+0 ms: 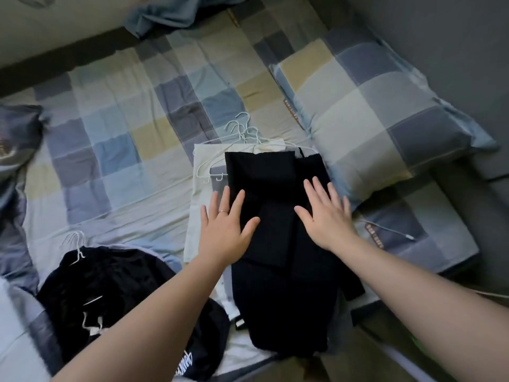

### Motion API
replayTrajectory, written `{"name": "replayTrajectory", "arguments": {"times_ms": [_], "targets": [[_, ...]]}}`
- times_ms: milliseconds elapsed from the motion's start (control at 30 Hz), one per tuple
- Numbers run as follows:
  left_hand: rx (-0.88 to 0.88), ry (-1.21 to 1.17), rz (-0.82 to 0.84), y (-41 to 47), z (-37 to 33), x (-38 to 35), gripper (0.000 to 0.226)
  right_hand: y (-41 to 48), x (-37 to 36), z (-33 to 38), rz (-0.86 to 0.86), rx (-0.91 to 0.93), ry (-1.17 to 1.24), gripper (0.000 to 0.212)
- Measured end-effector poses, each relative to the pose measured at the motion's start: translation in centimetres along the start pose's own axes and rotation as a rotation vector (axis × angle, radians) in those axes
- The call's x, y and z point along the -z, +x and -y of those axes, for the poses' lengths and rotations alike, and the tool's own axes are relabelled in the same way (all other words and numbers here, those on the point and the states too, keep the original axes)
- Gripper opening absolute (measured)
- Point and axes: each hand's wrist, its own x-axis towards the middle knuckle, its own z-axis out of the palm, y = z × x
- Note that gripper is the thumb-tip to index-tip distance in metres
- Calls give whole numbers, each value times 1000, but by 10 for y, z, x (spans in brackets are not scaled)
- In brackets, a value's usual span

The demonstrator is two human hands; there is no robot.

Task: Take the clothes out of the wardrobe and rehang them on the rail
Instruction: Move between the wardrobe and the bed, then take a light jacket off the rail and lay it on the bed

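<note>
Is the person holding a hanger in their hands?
No, the left hand and right hand lie flat and open on the black clothes; the hangers lie beyond them.

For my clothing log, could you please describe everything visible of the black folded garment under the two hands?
The black folded garment is dark matte cloth, a panel folded over its front. It lies flat on a cream garment atop the checked bedsheet, white wire hangers at its top edge. The left hand and right hand press it, fingers spread.
</note>
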Motion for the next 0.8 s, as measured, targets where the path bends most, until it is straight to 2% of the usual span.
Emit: {"name": "replayTrajectory", "arguments": {"times_ms": [267, 567, 700, 800], "targets": [[-132, -9, 65, -148, -3, 57, 72, -185, 30, 40, -40, -125, -7, 68], [-484, 43, 87, -265, -16, 91, 73, -384, 16, 79, -172, -346, 127, 69], [-651, 108, 143, -298, -36, 84, 74, -457, -6, 84, -215, -493, 165, 76], [-788, 189, 216, -321, -56, 67, 76, -504, -24, 79, -242, -628, 207, 70]]}}
